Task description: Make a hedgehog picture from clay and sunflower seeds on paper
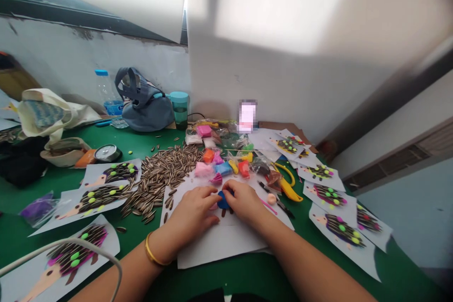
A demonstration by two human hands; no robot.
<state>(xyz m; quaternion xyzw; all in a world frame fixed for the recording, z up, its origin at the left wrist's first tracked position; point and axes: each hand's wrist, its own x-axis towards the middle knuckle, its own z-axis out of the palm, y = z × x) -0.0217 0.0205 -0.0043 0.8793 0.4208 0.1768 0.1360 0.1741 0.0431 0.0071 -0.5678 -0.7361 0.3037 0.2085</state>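
A blue piece of modelling clay (222,200) lies on the white paper (208,245) between my hands. My right hand (244,202) has its fingers bent and pinched at the clay's right side. Reaching in from the left, my left hand (194,212) rests on the paper with fingers stretched and thumb apart, its fingertips touching the clay's left edge. Small brown pieces (223,213) show just below the blue clay. A pink bit (213,206) is partly hidden under my left fingers. Beside the paper's left edge spreads a heap of sunflower seeds (166,170).
Bags of coloured clay (222,168) lie beyond my hands. Pliers (279,200), a peach clay ball (272,198) and a yellow-handled tool (290,190) lie to the right. Finished hedgehog pictures flank both sides (341,229). A white cable (88,244) crosses the lower left.
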